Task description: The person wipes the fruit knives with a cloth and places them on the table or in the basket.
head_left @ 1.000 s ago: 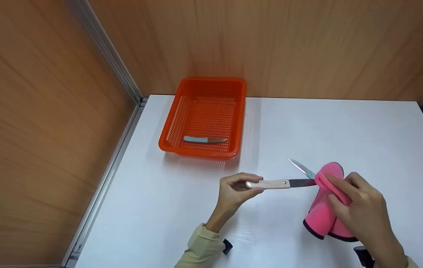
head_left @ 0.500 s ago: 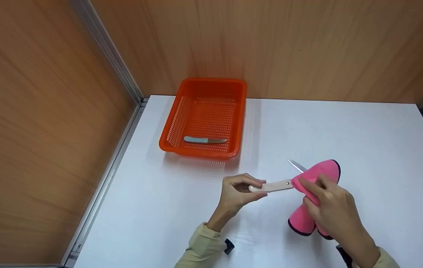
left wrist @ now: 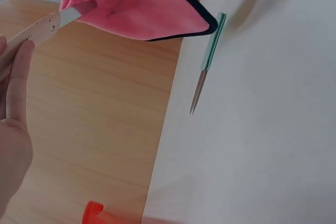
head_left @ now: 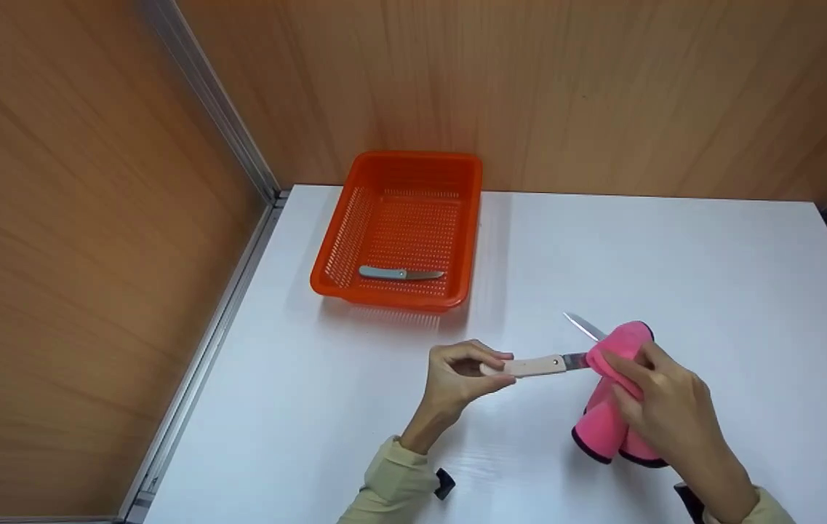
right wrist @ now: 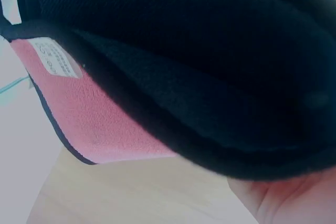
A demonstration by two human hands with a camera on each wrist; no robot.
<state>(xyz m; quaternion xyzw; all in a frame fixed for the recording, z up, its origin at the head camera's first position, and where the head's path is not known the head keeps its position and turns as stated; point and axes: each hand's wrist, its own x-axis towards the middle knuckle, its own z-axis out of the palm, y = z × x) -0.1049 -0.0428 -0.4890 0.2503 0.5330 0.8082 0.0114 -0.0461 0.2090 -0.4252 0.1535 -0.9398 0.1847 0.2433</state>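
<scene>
In the head view my left hand (head_left: 449, 382) pinches the pale handle of a small knife (head_left: 535, 366) between thumb and fingers, blade toward the right. My right hand (head_left: 671, 404) grips a pink cloth (head_left: 600, 431) with dark edging, folded over the blade. Bare metal shows only near the handle; the tip is hidden in the cloth. Behind the cloth a second knife (head_left: 582, 325) lies on the table, its handle covered in this view. The left wrist view shows its green handle (left wrist: 212, 48). A dark underside of the cloth (right wrist: 210, 93) fills much of the right wrist view.
An orange perforated basket (head_left: 391, 297) stands at the back left of the white table (head_left: 297, 407). Inside it lies a knife with a light blue handle (head_left: 382, 273). Wood panels (head_left: 566, 94) rise behind and to the left.
The right hand slid the cloth left along the blade up to the handle, then partly back right, baring some metal again. The left hand and its knife shifted only slightly.
</scene>
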